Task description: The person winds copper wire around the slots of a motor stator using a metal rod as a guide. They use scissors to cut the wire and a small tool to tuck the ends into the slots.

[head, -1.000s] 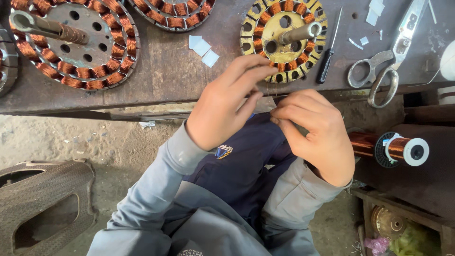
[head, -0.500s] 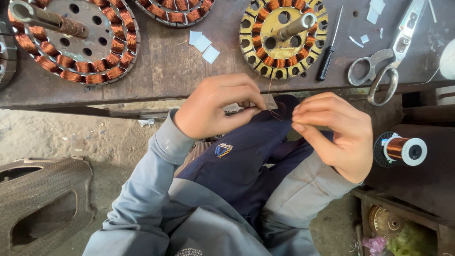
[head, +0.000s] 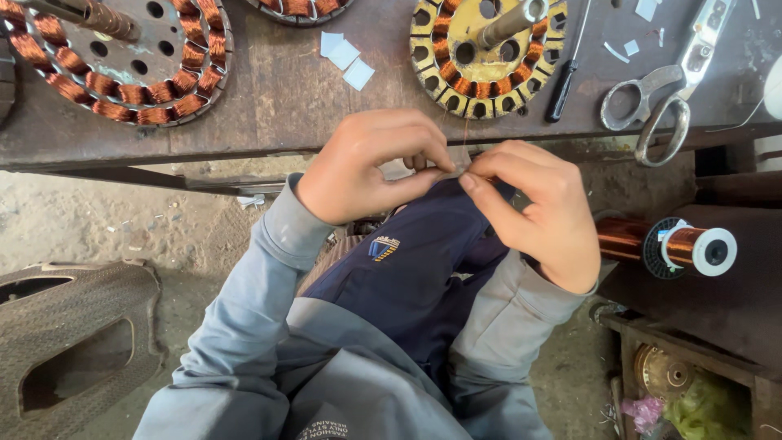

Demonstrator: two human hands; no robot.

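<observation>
Pinched thin copper wire between left hand and right hand fingertips below bench edge; risked snapping if tugged.

a thin copper wire runs taut from the yellow stator on the workbench down to the person's fingertips, where it is pinched between both hands just past the bench edge. the wire is fine and hard to follow. the stator lies flat with its shaft tilted upward, and only some of its slots carry copper windings, along the lower and right rim.
</observation>
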